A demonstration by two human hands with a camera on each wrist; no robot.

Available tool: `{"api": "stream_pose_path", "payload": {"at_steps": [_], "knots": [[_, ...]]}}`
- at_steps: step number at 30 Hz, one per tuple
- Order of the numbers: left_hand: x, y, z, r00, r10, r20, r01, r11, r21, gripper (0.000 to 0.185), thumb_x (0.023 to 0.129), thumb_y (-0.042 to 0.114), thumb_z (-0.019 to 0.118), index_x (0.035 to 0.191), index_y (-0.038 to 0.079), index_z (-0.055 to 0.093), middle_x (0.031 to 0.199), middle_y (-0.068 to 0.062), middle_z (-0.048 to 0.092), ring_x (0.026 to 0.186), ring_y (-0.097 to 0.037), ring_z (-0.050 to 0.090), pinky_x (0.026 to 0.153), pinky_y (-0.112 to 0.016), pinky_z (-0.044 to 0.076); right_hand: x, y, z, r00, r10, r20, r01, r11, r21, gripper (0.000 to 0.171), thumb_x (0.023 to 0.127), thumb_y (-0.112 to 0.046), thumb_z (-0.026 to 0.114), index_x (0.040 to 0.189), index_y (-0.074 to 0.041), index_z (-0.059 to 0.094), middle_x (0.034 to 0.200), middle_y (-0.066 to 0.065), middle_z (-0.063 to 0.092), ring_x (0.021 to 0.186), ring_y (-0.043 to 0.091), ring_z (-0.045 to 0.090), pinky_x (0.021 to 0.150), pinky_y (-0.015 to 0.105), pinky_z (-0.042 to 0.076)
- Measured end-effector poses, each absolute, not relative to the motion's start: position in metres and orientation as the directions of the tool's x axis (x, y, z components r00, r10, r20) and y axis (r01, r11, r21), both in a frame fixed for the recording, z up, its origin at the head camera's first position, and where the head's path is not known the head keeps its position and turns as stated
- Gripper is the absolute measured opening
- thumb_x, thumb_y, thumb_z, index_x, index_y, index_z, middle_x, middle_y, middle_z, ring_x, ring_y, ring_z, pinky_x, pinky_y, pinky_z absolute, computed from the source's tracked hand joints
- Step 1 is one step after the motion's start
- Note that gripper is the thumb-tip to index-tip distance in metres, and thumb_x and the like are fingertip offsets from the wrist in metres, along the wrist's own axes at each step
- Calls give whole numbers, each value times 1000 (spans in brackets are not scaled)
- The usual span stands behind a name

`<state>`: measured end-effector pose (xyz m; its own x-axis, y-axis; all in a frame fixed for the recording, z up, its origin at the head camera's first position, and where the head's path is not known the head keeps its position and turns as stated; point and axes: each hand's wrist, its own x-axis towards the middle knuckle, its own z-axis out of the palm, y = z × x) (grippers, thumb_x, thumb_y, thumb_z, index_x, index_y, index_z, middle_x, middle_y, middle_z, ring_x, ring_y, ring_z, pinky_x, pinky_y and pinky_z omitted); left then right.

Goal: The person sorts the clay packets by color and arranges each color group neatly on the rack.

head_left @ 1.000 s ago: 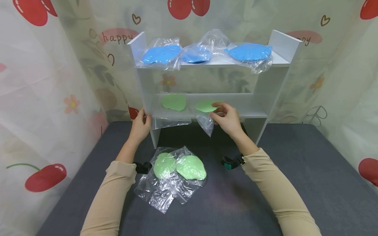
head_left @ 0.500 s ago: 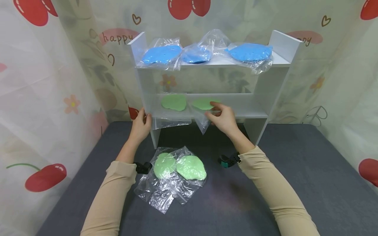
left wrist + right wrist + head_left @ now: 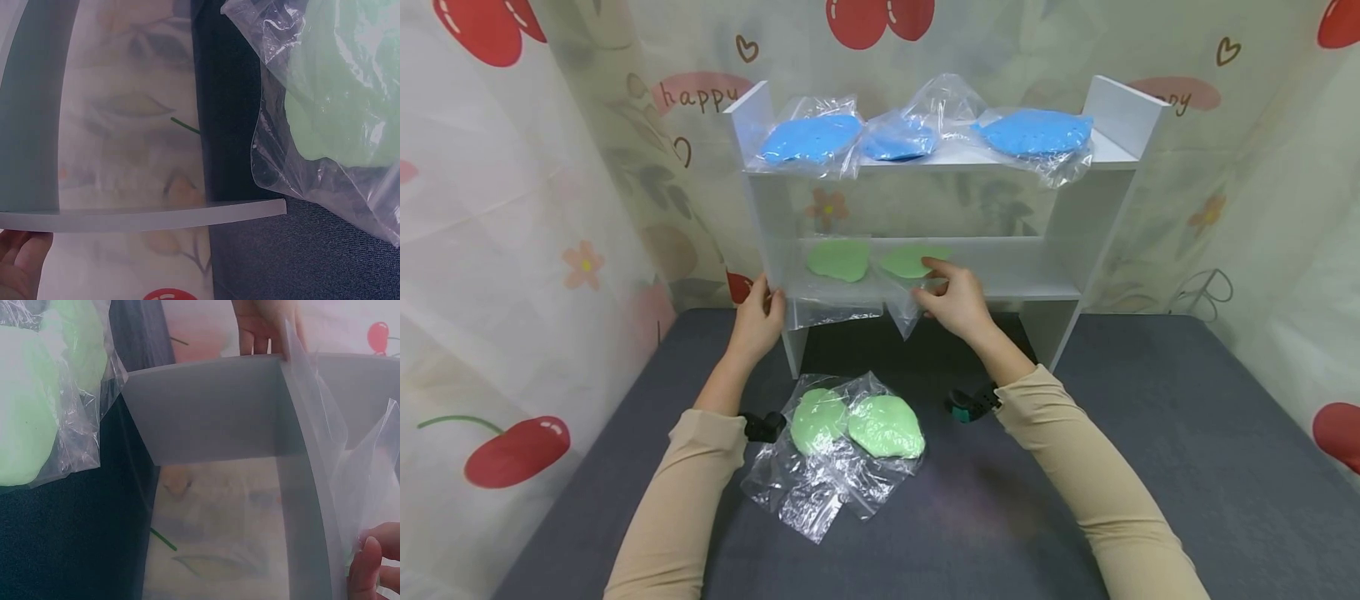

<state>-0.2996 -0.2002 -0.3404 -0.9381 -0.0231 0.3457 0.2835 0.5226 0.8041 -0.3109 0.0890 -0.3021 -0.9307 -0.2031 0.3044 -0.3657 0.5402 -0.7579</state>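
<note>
- The green-filled clear bag (image 3: 904,262) lies on the middle shelf (image 3: 1026,277), one corner overhanging its front edge.
- My right hand (image 3: 958,304) pinches that bag's plastic between thumb and fingers.
- A second green-filled bag (image 3: 838,260) lies just left of it, plastic also hanging over the edge.
- My left hand (image 3: 756,325) touches the left side panel (image 3: 769,208); whether its fingers grip it, I cannot tell.
- Three blue-filled bags (image 3: 1037,132) occupy the top shelf (image 3: 1108,152).
- Two more green-filled bags (image 3: 886,425), partly overlapping, lie on the desk (image 3: 1150,458) before the unit.
</note>
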Motion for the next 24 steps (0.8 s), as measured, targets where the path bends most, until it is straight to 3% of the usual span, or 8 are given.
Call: {"api": "stream_pose_path", "payload": {"at_steps": [8,15,24], "knots": [[-299,-201,-341,-939,-18,345,282,535,796,46,100,16,35,145,7,28,143,-22,40,133,-36,41,104,-48,41,-311,85,-299,-929,-234,286,-369,547,-751,53,88,-15,61,138,-5,45,125,21,56,57,13,63,57,28,53],[-299,-201,-341,-937,-18,349,284,540,792,47,99,16,35,144,7,28,143,-23,41,132,-37,41,104,-48,40,-310,81,-295,-935,-253,251,-353,565,-746,54,90,-16,60,140,-5,42,128,21,55,74,33,67,61,30,55],[-299,-200,-341,-938,-21,346,282,536,796,47,99,16,35,145,7,28,144,-22,39,133,-36,41,105,-47,40,-313,76,-293,-937,-270,223,-344,590,-731,54,90,-17,59,140,-5,42,129,19,55,77,33,68,65,32,55]]}}
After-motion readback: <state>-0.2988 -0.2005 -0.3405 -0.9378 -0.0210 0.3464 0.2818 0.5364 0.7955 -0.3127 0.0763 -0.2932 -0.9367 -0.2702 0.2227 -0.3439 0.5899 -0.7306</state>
